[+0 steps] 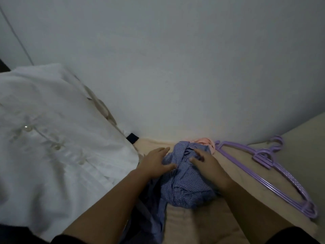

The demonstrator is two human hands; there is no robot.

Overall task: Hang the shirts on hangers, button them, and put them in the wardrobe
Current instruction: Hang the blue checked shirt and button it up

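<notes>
Head view: both hands, left and right, rest flat-fingered on the crumpled blue shirt.

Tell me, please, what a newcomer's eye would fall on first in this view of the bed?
First, the two hands, left hand and right hand, laid with spread fingers on the crumpled blue checked shirt at lower centre. Next, the big white buttoned shirt filling the left side. Then the purple hangers lying on the beige bed at right, by the wall.
</notes>
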